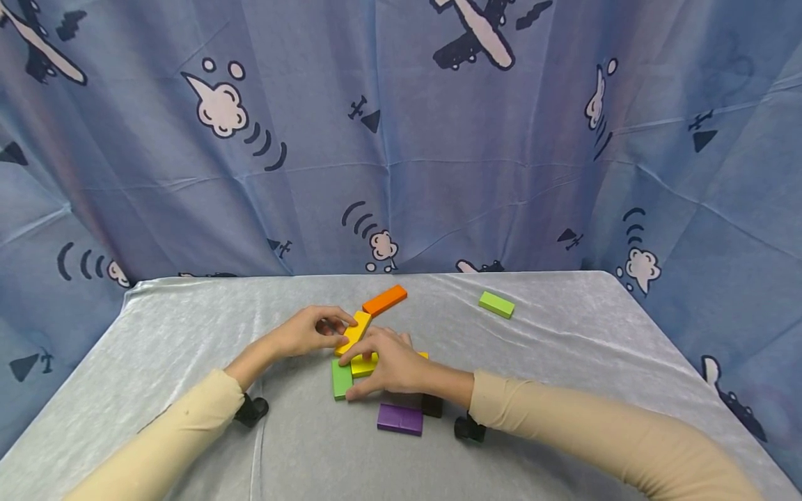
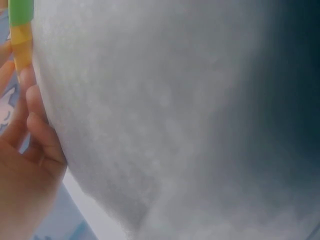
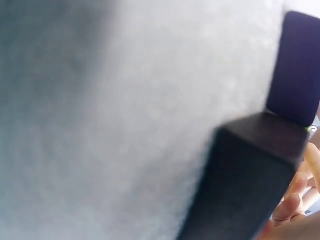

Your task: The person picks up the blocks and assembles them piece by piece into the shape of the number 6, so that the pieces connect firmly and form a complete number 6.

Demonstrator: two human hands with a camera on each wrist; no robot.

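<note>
Near the middle of the table, my left hand point(image 1: 316, 330) pinches a yellow block point(image 1: 354, 334) between thumb and fingers. The fingers of my right hand point(image 1: 391, 362) span a green block point(image 1: 342, 380), index finger at its far end and thumb at its near end. The green block lies just in front of the yellow one; in the left wrist view the green block point(image 2: 20, 12) and yellow block point(image 2: 22, 47) appear end to end. More yellow point(image 1: 362, 366) shows beneath my right hand, which covers much of it, so I cannot tell whether it is one block or two.
A purple block point(image 1: 399, 419) and a dark block point(image 1: 432, 405) lie close together below my right hand. Farther back are an orange block point(image 1: 385, 300) and a light green block point(image 1: 497, 305). A blue patterned curtain point(image 1: 388, 139) hangs behind the cloth-covered table point(image 1: 564, 334).
</note>
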